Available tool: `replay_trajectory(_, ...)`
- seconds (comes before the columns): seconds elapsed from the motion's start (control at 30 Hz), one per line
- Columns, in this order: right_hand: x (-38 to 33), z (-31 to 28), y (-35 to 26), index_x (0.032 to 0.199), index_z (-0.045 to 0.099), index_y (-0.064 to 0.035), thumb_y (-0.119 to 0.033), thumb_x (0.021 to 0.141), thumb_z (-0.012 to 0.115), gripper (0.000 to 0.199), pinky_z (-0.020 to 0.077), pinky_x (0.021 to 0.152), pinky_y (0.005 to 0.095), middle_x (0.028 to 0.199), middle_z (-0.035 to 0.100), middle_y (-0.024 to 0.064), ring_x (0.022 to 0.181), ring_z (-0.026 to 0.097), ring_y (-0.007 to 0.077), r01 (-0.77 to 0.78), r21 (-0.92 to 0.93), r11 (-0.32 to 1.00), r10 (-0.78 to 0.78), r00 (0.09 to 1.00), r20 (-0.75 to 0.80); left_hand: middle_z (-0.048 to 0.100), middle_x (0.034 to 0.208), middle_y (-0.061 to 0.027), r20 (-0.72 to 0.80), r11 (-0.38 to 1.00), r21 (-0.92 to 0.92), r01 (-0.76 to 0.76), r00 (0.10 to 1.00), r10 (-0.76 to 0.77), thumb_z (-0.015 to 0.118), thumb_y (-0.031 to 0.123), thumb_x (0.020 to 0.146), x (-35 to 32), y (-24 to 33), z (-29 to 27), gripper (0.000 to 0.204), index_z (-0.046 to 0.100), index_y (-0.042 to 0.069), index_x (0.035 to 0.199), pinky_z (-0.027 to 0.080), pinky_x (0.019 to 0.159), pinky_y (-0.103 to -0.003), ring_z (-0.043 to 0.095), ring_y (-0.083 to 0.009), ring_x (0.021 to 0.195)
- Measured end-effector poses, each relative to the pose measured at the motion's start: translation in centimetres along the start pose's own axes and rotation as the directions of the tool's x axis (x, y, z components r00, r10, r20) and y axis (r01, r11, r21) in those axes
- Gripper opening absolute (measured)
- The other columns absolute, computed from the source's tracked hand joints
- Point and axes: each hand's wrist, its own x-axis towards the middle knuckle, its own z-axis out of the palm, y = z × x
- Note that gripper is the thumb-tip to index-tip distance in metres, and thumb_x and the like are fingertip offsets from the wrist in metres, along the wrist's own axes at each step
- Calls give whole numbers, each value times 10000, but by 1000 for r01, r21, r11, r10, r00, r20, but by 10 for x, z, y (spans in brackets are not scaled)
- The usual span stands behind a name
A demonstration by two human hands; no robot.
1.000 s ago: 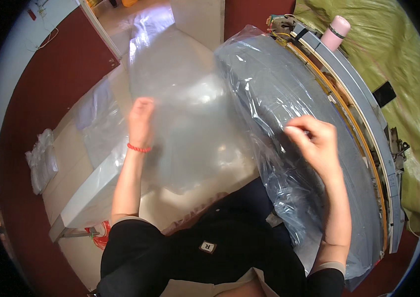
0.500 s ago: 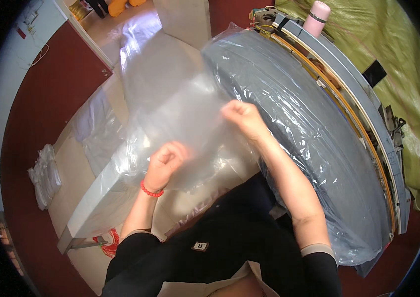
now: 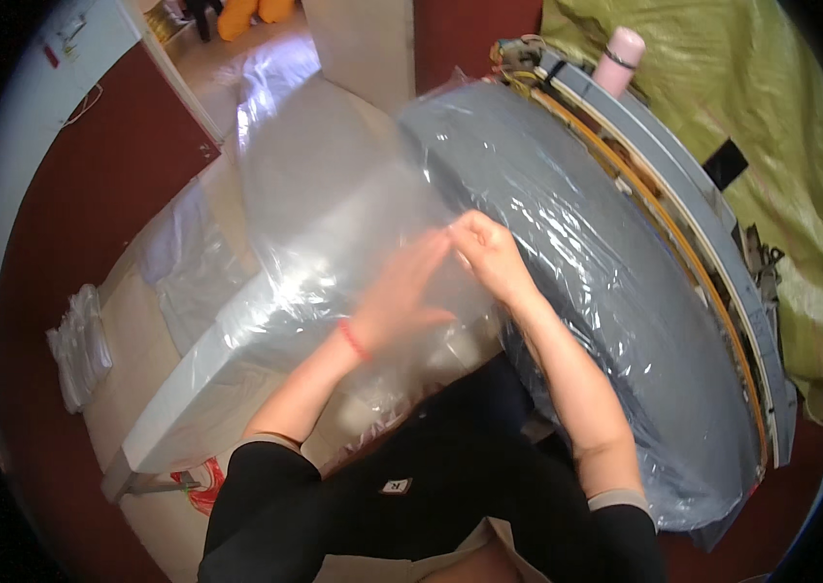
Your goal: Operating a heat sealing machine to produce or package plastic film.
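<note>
A large clear plastic bag [image 3: 334,204] hangs in front of me, crinkled and shiny. My right hand [image 3: 485,253] pinches its film at the middle, fingertips closed on the edge. My left hand [image 3: 402,296], with a red band on the wrist, lies behind the film with fingers stretched up toward the right hand's fingertips; it is blurred, so its grip is unclear. Just right of both hands stands a big grey flat panel [image 3: 605,262] wrapped in clear plastic.
A long white board [image 3: 188,389] covered with plastic lies to the left below the bag. A heap of clear bags [image 3: 76,345] sits on the dark red floor. An olive cloth [image 3: 780,146] and a pink bottle [image 3: 618,56] are behind the panel's frame.
My right hand left the grey panel and came left to the bag's middle. My left hand rose and moved right until it met the right hand, its fist loosening into stretched fingers.
</note>
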Motion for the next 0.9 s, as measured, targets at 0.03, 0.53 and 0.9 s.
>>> replay_trajectory(0.03, 0, 8, -5, 759, 513, -75, -206, 854, 540, 164, 299, 433, 180, 582, 458, -37, 489, 388, 30, 36, -47, 998, -38, 999, -36, 505, 1074, -165, -19, 997, 29, -68, 997, 68, 659, 191, 717, 3, -10, 3, 667, 326, 68, 1282, 347, 904, -409, 487, -331, 1005)
replay_trajectory(0.53, -6, -30, -63, 1158, 467, -39, -122, 638, 710, 580, 413, 841, 326, 1109, 521, 120, 1025, 507, 246, 246, -620, 745, -429, 888, -163, 588, 826, -131, -412, 958, -212, 192, 871, -266, 494, 31, 769, -45, -36, -130, 108, 593, 6, 807, 445, 699, -317, 569, -249, 748)
replay_trajectory(0.9, -87, 20, -85, 912, 590, -29, -152, 747, 682, 226, 426, 534, 220, 629, 562, -8, 592, 524, 61, -91, -316, 944, 246, 833, 496, 575, 636, -25, -430, 994, -103, -32, 903, -15, 564, 16, 765, 47, 7, -131, 25, 584, 3, 757, 414, 522, -217, 506, -69, 566)
